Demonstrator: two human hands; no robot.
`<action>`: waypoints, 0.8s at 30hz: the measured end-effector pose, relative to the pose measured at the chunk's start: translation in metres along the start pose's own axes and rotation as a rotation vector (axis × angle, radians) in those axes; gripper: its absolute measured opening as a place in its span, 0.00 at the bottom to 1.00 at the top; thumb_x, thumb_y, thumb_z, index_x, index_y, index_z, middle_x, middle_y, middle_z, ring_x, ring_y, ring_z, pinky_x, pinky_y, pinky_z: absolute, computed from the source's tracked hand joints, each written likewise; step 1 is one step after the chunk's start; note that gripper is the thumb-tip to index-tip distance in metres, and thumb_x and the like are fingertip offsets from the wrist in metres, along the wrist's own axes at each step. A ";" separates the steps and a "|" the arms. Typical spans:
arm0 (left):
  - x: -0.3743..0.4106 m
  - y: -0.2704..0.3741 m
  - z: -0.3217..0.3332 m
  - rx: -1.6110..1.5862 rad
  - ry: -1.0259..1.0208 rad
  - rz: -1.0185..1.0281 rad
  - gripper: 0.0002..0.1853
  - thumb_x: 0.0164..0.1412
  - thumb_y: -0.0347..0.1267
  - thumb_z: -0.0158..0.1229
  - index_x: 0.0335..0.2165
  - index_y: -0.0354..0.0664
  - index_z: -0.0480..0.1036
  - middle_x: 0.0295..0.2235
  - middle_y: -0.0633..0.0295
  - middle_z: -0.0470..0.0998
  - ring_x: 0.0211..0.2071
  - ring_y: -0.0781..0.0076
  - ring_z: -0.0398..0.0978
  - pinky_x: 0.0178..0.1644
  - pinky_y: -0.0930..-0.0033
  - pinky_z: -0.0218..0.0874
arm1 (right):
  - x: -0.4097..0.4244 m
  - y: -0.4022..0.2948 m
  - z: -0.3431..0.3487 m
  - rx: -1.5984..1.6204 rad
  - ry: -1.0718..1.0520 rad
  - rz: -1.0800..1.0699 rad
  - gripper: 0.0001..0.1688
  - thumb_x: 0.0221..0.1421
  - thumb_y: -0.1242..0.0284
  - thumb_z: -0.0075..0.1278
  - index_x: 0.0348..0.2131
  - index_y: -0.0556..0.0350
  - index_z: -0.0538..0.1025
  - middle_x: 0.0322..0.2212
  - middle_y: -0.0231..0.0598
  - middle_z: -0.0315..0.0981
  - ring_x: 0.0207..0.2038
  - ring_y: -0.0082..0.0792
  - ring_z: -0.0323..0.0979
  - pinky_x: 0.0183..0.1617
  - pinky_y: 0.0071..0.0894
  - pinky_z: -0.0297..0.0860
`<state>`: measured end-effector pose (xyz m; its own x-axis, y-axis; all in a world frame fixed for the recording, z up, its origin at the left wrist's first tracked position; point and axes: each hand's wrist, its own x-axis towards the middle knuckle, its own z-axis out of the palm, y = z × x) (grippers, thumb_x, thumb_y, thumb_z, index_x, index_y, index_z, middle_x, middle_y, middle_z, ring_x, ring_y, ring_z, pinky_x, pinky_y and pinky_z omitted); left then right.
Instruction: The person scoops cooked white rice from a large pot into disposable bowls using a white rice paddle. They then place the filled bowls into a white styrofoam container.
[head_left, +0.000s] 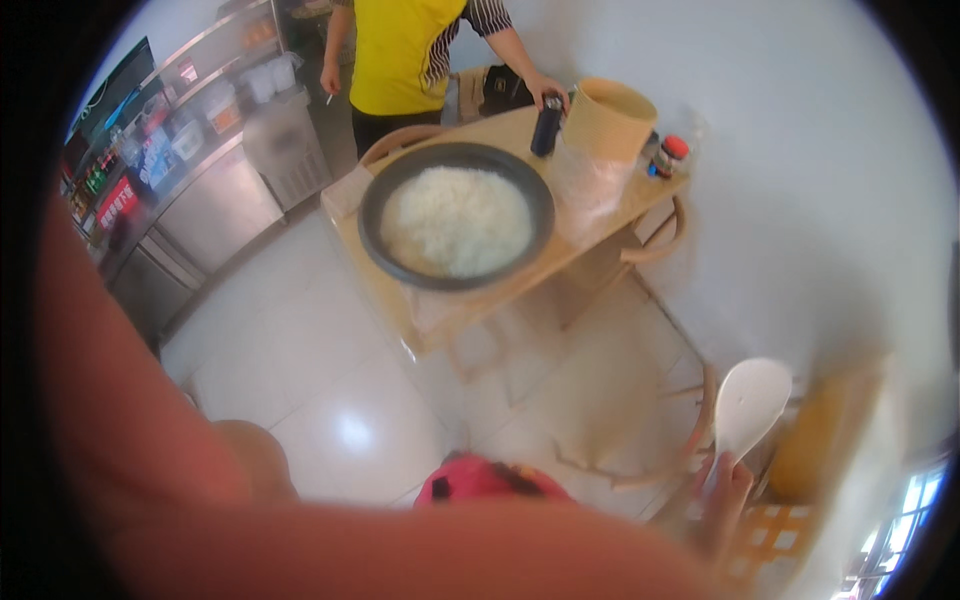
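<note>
My right hand (729, 481), at the lower right, grips a white rice paddle (752, 401) by its handle, blade upward. The blade looks bare. A large blurred shape of skin, apparently my left hand or arm (420, 551), is very close to the camera and covers the left and bottom of the view. Its fingers cannot be made out. Before me, a wide dark pan (551, 217) full of white cooked rice (461, 217) stands on a wooden table (442, 322), out of reach of the paddle.
Behind the table stands a person in a yellow vest (401, 56), one hand on a dark flask (547, 131), a cigarette in the other. Stacked paper bowls (609, 120) and a red-lidded jar (670, 156) share the table. Wooden chairs (660, 240) flank it; a steel counter (225, 195) runs along the left.
</note>
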<state>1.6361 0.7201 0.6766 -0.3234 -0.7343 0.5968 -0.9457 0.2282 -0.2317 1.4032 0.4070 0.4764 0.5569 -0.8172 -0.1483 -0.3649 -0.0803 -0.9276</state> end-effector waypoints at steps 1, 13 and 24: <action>-0.010 -0.027 -0.004 -0.010 0.017 0.000 0.28 0.43 0.21 0.54 0.47 0.40 0.62 0.48 0.55 0.64 0.51 0.57 0.62 0.56 0.53 0.50 | 0.006 -0.019 0.010 -0.059 0.050 0.061 0.19 0.58 0.69 0.35 0.20 0.61 0.70 0.08 0.32 0.62 0.10 0.20 0.58 0.13 0.18 0.54; -0.030 -0.158 0.017 -0.166 0.290 -0.127 0.32 0.44 0.22 0.54 0.52 0.42 0.58 0.49 0.54 0.64 0.53 0.55 0.59 0.57 0.46 0.46 | 0.037 -0.028 0.077 0.050 -0.031 0.087 0.18 0.56 0.70 0.40 0.20 0.67 0.70 0.09 0.33 0.63 0.11 0.21 0.61 0.14 0.18 0.56; 0.015 -0.372 0.301 -0.208 0.285 -1.226 0.22 0.53 0.42 0.53 0.37 0.32 0.71 0.35 0.53 0.75 0.37 0.64 0.72 0.42 0.69 0.61 | 0.118 -0.001 0.033 0.078 0.022 0.181 0.18 0.57 0.67 0.40 0.21 0.62 0.70 0.09 0.31 0.63 0.11 0.19 0.60 0.14 0.18 0.56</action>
<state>1.9932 0.4311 0.5404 0.7904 -0.3777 0.4824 -0.6078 -0.3848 0.6946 1.4940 0.3299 0.4481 0.4707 -0.8268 -0.3080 -0.3982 0.1125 -0.9104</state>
